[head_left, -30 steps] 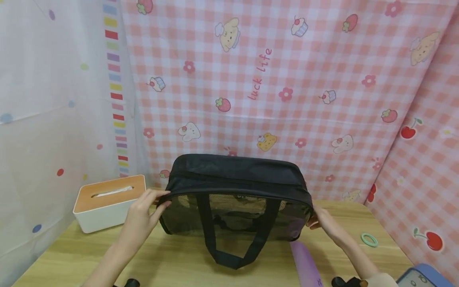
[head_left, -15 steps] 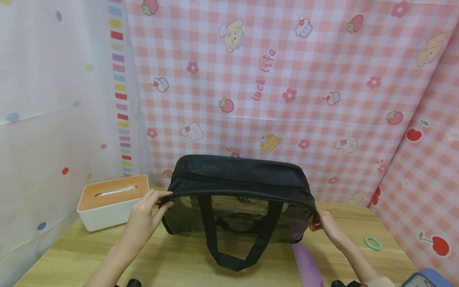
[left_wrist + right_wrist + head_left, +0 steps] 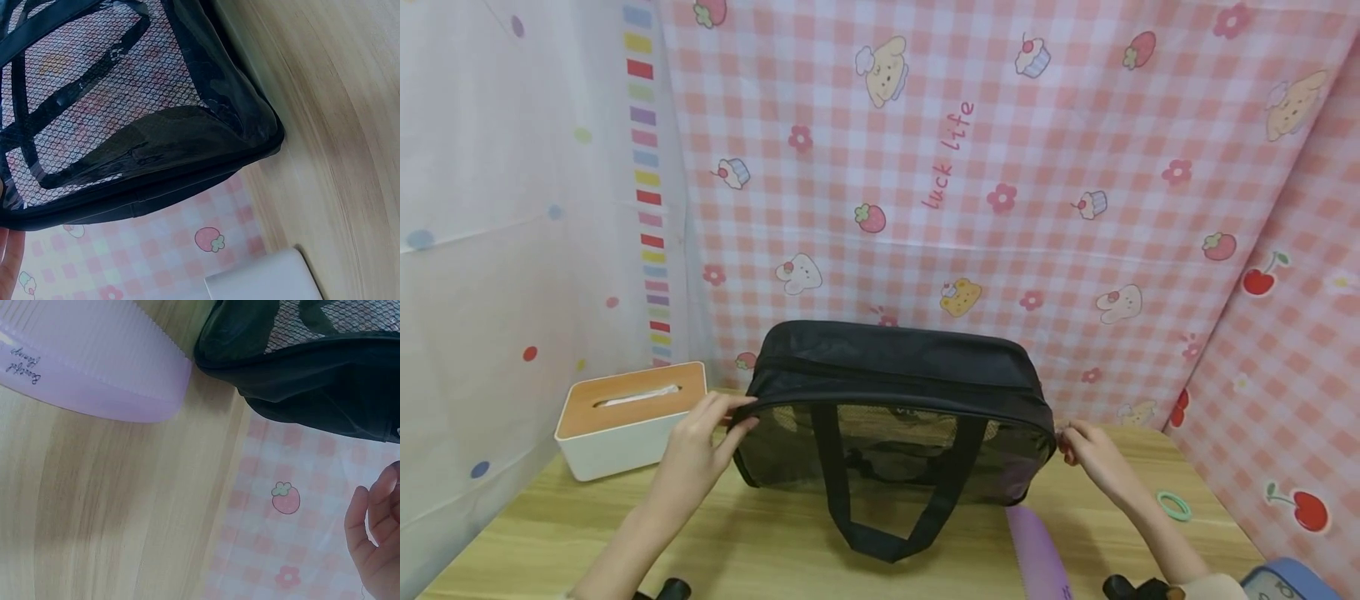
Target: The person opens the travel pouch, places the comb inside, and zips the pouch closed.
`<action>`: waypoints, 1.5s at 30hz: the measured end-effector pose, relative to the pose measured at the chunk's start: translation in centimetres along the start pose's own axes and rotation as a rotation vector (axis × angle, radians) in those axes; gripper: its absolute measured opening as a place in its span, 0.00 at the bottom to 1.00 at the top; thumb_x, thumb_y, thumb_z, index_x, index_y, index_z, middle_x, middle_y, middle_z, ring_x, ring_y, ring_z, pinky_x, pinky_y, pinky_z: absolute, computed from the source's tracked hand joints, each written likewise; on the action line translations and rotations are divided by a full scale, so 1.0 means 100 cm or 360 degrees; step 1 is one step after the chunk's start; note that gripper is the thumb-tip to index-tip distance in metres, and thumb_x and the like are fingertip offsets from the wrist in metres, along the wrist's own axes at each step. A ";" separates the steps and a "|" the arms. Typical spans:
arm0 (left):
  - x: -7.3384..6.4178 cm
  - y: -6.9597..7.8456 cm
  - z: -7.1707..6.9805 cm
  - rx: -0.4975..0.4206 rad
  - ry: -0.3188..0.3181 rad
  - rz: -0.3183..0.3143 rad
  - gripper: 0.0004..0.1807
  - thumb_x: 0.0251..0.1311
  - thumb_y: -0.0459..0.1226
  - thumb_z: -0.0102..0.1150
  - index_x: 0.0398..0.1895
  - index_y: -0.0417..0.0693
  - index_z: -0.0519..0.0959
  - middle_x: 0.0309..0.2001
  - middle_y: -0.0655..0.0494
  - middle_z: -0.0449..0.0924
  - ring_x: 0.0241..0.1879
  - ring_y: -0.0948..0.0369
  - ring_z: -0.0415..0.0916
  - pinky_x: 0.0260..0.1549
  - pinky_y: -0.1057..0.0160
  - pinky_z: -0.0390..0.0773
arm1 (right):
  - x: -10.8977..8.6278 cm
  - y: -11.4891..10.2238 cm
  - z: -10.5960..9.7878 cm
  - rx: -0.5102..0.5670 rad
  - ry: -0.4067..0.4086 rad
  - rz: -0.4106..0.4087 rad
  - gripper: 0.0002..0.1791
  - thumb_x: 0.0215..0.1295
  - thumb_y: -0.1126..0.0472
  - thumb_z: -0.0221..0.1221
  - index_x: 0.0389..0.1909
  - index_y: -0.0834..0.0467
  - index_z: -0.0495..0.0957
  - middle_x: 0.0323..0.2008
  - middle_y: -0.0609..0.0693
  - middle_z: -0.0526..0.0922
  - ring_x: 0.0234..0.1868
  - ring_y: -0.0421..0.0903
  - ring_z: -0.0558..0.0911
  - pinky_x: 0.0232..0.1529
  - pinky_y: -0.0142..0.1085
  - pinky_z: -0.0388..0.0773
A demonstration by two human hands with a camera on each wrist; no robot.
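A black bag (image 3: 895, 358) with see-through sides and mesh stands on the wooden table, its front strap handle (image 3: 880, 546) hanging down. At its upper left corner, my left hand (image 3: 692, 446) pinches the black edge between thumb and fingers. My right hand (image 3: 1097, 467) is at the opposite end, fingers curled in a pinch beside the corner; what looks like a small zipper pull there is mostly hidden. In the right wrist view the curled right fingers (image 3: 361, 519) show below the bag's black trim (image 3: 312, 381), with their tips cut off by the frame.
A white tissue box (image 3: 617, 446) with a wooden lid stands left of the bag. Near the front right lies a lilac ridged object (image 3: 1041, 554) with dark lettering. A green ring (image 3: 1174, 506) and a blue-framed item (image 3: 1296, 579) are further right. Patterned cloth hangs behind.
My right hand has shifted slightly right and up, off the bag's corner. The left hand keeps its hold and the bag stays in place. The view wobbles a little.
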State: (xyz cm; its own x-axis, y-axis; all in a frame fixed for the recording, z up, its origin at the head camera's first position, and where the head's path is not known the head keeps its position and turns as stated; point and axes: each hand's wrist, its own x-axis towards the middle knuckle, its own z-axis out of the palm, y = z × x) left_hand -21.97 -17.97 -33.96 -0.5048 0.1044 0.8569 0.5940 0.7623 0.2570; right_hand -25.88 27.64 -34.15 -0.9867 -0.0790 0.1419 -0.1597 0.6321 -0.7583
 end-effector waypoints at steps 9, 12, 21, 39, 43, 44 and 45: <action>0.001 0.000 0.001 -0.0006 -0.0016 0.0004 0.16 0.39 0.24 0.68 0.35 0.40 0.80 0.31 0.53 0.78 0.29 0.60 0.77 0.28 0.65 0.80 | -0.002 -0.007 -0.012 0.0061 0.0087 0.0035 0.17 0.68 0.64 0.35 0.30 0.69 0.70 0.24 0.48 0.71 0.25 0.36 0.70 0.29 0.29 0.73; 0.001 0.000 0.001 -0.0005 -0.0008 0.0007 0.16 0.39 0.24 0.68 0.35 0.39 0.80 0.31 0.52 0.78 0.29 0.60 0.77 0.28 0.64 0.80 | 0.000 -0.012 -0.017 0.0088 0.0137 0.0050 0.18 0.68 0.63 0.35 0.29 0.68 0.70 0.25 0.49 0.72 0.26 0.36 0.70 0.30 0.29 0.75; 0.001 0.001 0.001 -0.0003 -0.0008 -0.0011 0.15 0.40 0.24 0.68 0.35 0.39 0.80 0.31 0.51 0.79 0.29 0.59 0.78 0.27 0.64 0.80 | 0.001 -0.020 -0.020 0.0105 0.0194 0.0005 0.18 0.69 0.63 0.36 0.27 0.68 0.70 0.25 0.47 0.73 0.26 0.36 0.71 0.30 0.29 0.76; -0.001 0.000 -0.001 0.0007 0.0008 -0.0017 0.15 0.40 0.24 0.68 0.35 0.40 0.80 0.31 0.51 0.78 0.29 0.59 0.76 0.25 0.62 0.79 | 0.004 -0.055 -0.013 0.0120 0.0418 -0.0162 0.18 0.68 0.60 0.41 0.23 0.64 0.73 0.19 0.43 0.74 0.26 0.37 0.74 0.31 0.28 0.73; -0.001 0.000 -0.001 0.0004 0.0008 -0.0014 0.16 0.39 0.24 0.68 0.35 0.40 0.80 0.31 0.51 0.78 0.29 0.59 0.77 0.25 0.62 0.79 | 0.005 -0.062 -0.012 0.0046 0.0427 -0.0213 0.20 0.69 0.59 0.42 0.22 0.65 0.72 0.19 0.47 0.73 0.24 0.38 0.72 0.29 0.29 0.69; -0.001 0.001 -0.001 0.0001 0.0010 -0.0013 0.16 0.39 0.24 0.68 0.35 0.40 0.80 0.31 0.51 0.78 0.29 0.59 0.77 0.25 0.62 0.79 | 0.005 -0.064 -0.012 0.0032 0.0422 -0.0220 0.19 0.69 0.59 0.42 0.23 0.65 0.72 0.18 0.47 0.73 0.24 0.39 0.72 0.27 0.30 0.68; -0.001 0.001 -0.001 0.0000 0.0010 -0.0012 0.16 0.39 0.24 0.68 0.35 0.40 0.80 0.31 0.51 0.79 0.29 0.59 0.77 0.25 0.62 0.79 | 0.005 -0.066 -0.012 0.0013 0.0414 -0.0225 0.19 0.69 0.59 0.42 0.22 0.65 0.72 0.19 0.47 0.73 0.24 0.39 0.72 0.27 0.30 0.67</action>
State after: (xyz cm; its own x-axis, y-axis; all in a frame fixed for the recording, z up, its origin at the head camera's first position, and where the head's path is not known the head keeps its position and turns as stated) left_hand -21.87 -17.96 -33.97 -0.5056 0.0947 0.8576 0.5901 0.7631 0.2636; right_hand -25.25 24.38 -28.29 -0.9141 0.0351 0.4040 -0.2963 0.6225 -0.7244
